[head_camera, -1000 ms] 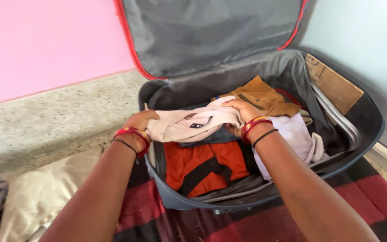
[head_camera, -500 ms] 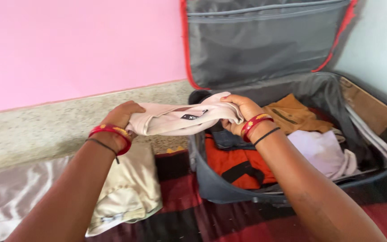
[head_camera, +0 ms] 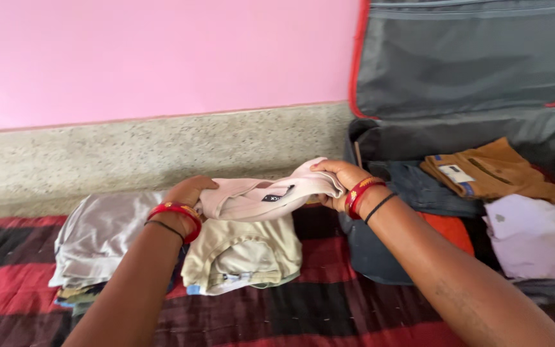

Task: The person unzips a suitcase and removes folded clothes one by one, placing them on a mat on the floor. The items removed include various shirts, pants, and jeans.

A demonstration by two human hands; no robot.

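Observation:
A folded pale pink garment (head_camera: pixel 261 196) with a small dark label is held in the air between both hands. My left hand (head_camera: pixel 187 193) grips its left end and my right hand (head_camera: pixel 338 182) grips its right end. Both wrists wear red bangles and a thin black band. The garment hangs just above a folded cream garment (head_camera: pixel 245 257) lying on the red and black checked blanket (head_camera: pixel 329 308), left of the open grey suitcase (head_camera: pixel 374 257).
A stack of folded grey and other clothes (head_camera: pixel 97 244) lies left of the cream garment. The suitcase holds a brown garment (head_camera: pixel 496 170), jeans (head_camera: pixel 419 186), an orange piece (head_camera: pixel 448 231) and a white piece (head_camera: pixel 534 238). A pink wall (head_camera: pixel 162 58) and speckled stone ledge (head_camera: pixel 130 154) stand behind.
Both hands have carried the pink garment out of the suitcase and leftward, over the folded clothes on the blanket. The view has swung left with them.

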